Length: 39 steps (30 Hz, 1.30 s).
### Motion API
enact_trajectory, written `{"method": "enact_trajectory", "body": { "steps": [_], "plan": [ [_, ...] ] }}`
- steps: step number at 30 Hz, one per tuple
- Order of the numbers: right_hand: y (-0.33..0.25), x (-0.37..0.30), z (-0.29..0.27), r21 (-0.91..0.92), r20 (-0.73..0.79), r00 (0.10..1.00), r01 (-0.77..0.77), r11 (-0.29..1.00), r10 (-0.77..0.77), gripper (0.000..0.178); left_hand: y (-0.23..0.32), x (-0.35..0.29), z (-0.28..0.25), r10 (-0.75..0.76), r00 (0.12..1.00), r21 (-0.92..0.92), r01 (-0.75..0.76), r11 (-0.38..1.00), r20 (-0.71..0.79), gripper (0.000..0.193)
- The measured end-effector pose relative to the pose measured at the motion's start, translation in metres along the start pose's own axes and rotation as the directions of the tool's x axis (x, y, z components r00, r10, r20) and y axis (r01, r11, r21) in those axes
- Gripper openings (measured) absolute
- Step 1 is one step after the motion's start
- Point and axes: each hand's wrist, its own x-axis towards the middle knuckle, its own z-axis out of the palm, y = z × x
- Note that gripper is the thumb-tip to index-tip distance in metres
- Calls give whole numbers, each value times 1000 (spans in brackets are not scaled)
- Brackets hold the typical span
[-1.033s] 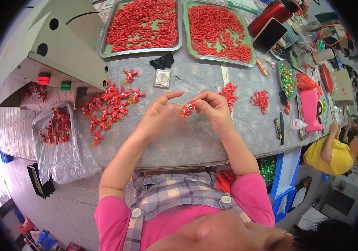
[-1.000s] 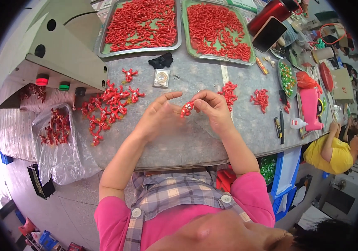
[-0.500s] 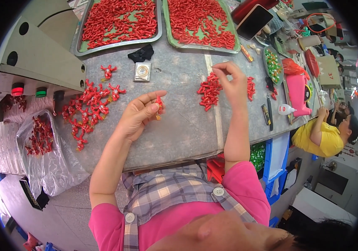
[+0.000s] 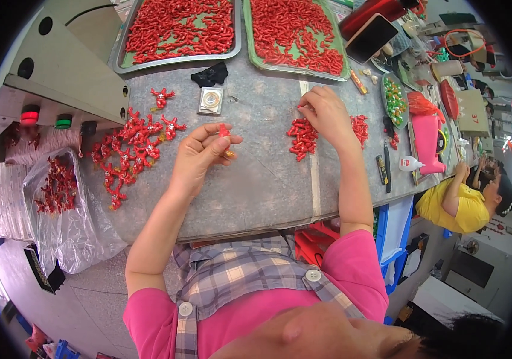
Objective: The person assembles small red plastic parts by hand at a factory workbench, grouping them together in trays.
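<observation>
Carefully, I am pinching one small red piece (image 4: 224,131) at the fingertips of my left hand (image 4: 199,157), keeping it steady above the counter (image 4: 262,179). My right hand (image 4: 326,113) is curling its fingers over the red pile (image 4: 301,137), picking just one. Half a second ago, that hand was hovering slightly higher over the pile.

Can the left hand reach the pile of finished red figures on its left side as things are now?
Probably yes. The left hand holds a small red piece in its fingertips, and the pile of red figures lies just beside it on the grey table. Nothing stands between them, though the grip is occupied.
</observation>
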Motion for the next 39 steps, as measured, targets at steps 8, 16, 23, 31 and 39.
{"method": "enact_trajectory", "body": {
  "steps": [8, 16, 23, 31, 39],
  "plan": [
    [-89, -6, -8, 661, -39, 997, 76, 746, -67, 12, -3, -5, 7, 107, 992, 41, -110, 993, 69, 23],
    [-101, -12, 2, 604, -186, 976, 206, 770, -115, 16, 1, -7, 3, 8, 987, -9, -7, 1000, 163, 19],
    [-101, -14, 6, 619, -193, 970, 236, 749, -146, 18, 1, -5, 2, -20, 979, 4, 20, 1000, 201, 17],
    [-103, -13, 5, 701, -176, 975, 223, 677, -139, 19, 2, -7, 0, -48, 973, -7, 51, 999, 225, 16],
    [-100, -9, 2, 584, -249, 943, 328, 743, -220, 17, 8, -7, 5, -63, 976, -26, 70, 997, 208, 13]
  ]
}}
